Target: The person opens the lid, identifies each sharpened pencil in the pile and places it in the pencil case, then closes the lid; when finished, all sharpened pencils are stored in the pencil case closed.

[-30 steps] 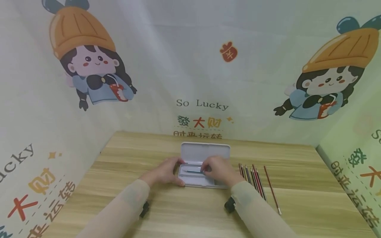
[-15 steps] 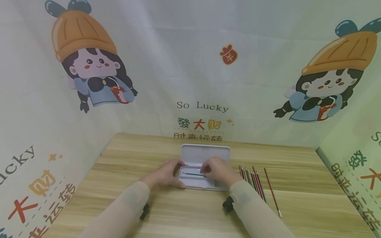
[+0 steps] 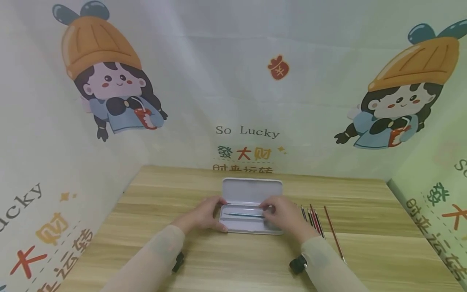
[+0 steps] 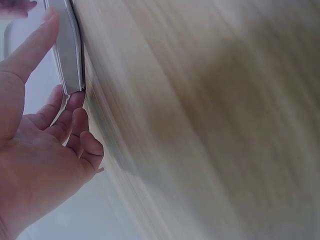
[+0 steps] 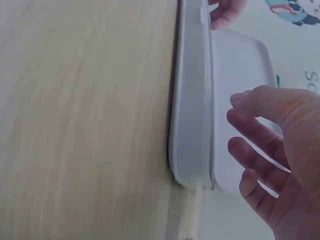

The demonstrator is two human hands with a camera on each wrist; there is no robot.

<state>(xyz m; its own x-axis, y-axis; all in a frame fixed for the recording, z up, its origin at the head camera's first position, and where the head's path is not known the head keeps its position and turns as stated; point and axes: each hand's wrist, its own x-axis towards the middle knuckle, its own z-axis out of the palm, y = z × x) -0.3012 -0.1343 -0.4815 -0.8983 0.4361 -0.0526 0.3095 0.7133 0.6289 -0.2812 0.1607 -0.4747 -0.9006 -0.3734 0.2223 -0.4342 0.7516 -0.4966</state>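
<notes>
A white pencil case [image 3: 241,226] lies on the table with its lid [image 3: 251,191] raised at the back. In its rear compartment, one blue-green pencil [image 3: 245,215] lies lengthwise. My left hand [image 3: 205,213] grips the left end of the case; in the left wrist view the thumb [image 4: 37,46] is on its rim and fingertips reach around the far corner. My right hand [image 3: 285,215] hovers over the right part of the case, near the pencil's right end. Its fingers [image 5: 257,160] are loosely bent, with nothing seen between them and the thumb.
Several dark and red pencils [image 3: 314,221] lie side by side to the right of the case, partly behind my right forearm. Farther right is a single slim red stick [image 3: 333,230] with a pale end. Printed cloth [image 3: 248,93] hangs behind the wooden table [image 3: 160,186].
My right hand has let go of the blue-green pencil and shifted right along the case. The pencil lies in the rear compartment. My left hand keeps its grip on the case.
</notes>
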